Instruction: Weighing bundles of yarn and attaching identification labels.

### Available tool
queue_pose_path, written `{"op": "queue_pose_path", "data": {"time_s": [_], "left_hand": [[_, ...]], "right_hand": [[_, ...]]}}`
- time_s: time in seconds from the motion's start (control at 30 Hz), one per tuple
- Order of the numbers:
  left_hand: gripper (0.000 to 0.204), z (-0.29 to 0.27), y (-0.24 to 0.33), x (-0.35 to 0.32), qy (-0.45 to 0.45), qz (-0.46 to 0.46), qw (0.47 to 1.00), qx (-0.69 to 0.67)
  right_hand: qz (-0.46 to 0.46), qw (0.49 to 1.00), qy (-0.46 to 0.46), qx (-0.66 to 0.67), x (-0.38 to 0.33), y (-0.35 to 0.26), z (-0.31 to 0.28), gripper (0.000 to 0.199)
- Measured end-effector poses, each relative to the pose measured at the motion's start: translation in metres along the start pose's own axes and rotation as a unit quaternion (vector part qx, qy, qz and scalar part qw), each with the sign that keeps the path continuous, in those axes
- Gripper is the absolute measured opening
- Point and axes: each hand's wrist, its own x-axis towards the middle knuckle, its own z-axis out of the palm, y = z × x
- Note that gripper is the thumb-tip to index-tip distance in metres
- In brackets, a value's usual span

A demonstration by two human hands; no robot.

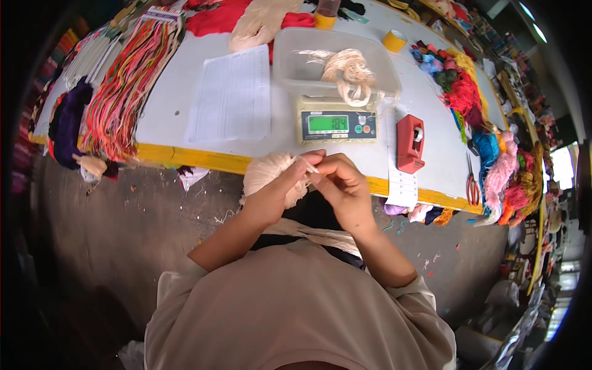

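Note:
A cream yarn bundle (pixel 266 174) hangs at the table's near edge, gripped in my left hand (pixel 279 196). Close beside it, the fingers of my right hand (pixel 345 188) pinch a pale strand of the yarn, and the fingertips of both hands nearly meet. More cream yarn (pixel 308 232) lies across my lap below the hands. Just beyond them stands a digital scale (pixel 336 126) with a lit green display. On the scale rests a clear plastic tub (pixel 290 71) with a loose pale skein (pixel 353 73) inside.
Left of the scale lies a paper sheet (pixel 229 98). A red tape dispenser (pixel 410 145) stands to the right, with scissors (pixel 472 185) near the edge. Multicoloured threads (pixel 126 86) drape at the left; colourful skeins (pixel 462 92) line the right side. A yellow tape roll (pixel 394 41) sits behind.

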Motion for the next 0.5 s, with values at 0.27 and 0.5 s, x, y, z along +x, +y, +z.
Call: {"op": "queue_pose_path", "data": {"time_s": [0.27, 0.5], "left_hand": [[0.032, 0.006, 0.013, -0.004, 0.067, -0.045, 0.997, 0.016], [0.037, 0.002, 0.012, -0.006, 0.036, -0.031, 0.999, 0.024]], "right_hand": [[0.071, 0.990, 0.028, 0.119, 0.002, -0.003, 0.004, 0.007], [0.150, 0.971, 0.028, 0.184, 0.004, -0.003, -0.003, 0.008]]}}
